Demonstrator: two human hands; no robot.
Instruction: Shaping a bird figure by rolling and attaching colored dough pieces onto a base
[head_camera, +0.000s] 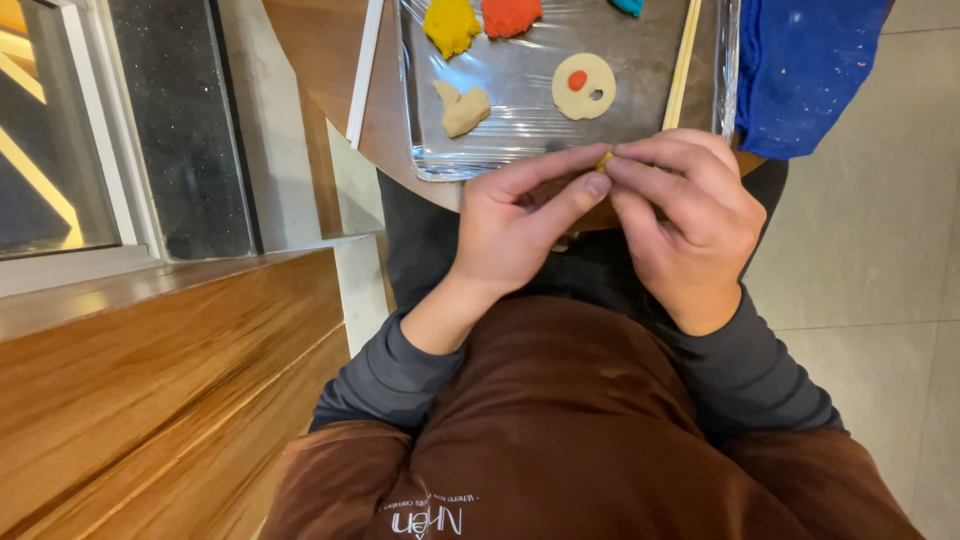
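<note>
While pinched between both hands' fingertips, yellow clay bit sits mid-grip (tray just beyond)

A yellow clay bit, beige clay disc with an orange dot, blue cloth.

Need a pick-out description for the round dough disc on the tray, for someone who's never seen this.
Start at the film-wrapped tray at the top of the head view, above both hands. On its right half, left of the pale stick, lies a flat, round beige disc. Unlike the lumpy beige piece to its left and the yellow lump and orange lump above, it carries a red dot and a small hole.
</note>
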